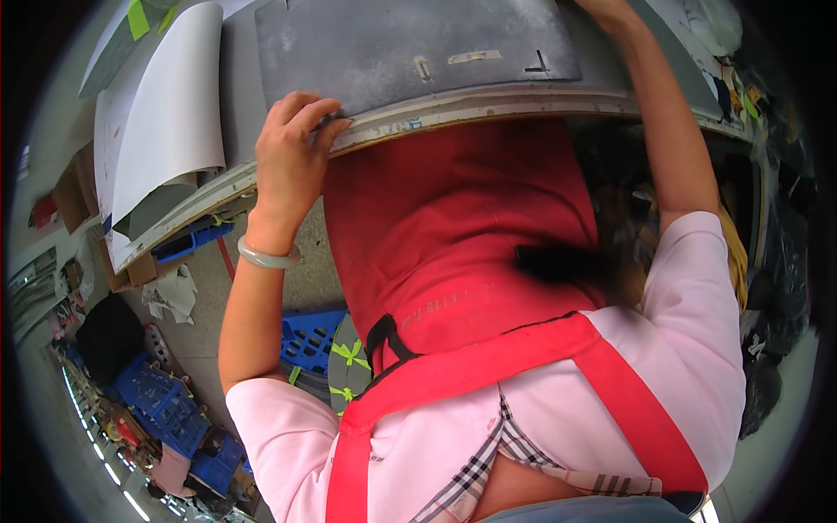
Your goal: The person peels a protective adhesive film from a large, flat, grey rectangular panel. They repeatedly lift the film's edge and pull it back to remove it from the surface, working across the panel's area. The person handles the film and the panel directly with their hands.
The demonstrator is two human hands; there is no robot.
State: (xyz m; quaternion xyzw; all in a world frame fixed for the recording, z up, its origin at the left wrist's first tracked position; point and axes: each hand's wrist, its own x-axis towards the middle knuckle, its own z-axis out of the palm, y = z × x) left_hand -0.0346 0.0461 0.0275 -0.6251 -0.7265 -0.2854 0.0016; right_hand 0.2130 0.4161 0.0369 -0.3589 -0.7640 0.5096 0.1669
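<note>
A dark grey flat sheet [375, 44] with chalky smudges and small cut-out slots lies on the table. My left hand [296, 131] is at its near left corner, with the fingers bent and the thumb and forefinger closed about the sheet's near edge. The underside of that grip is hidden. My right hand [603, 9] reaches beyond the sheet's right side at the top of the head view. Its fingers are cut off by the frame, so whether it holds anything cannot be seen.
A curled white sheet [179, 96] rests on the table's left end. The worn table edge [488, 105] runs before my red apron [453, 200]. Under and beside it are blue plastic crates [161, 401], a blue stool-like piece [309, 338] and grey pieces tied with green strips [347, 370].
</note>
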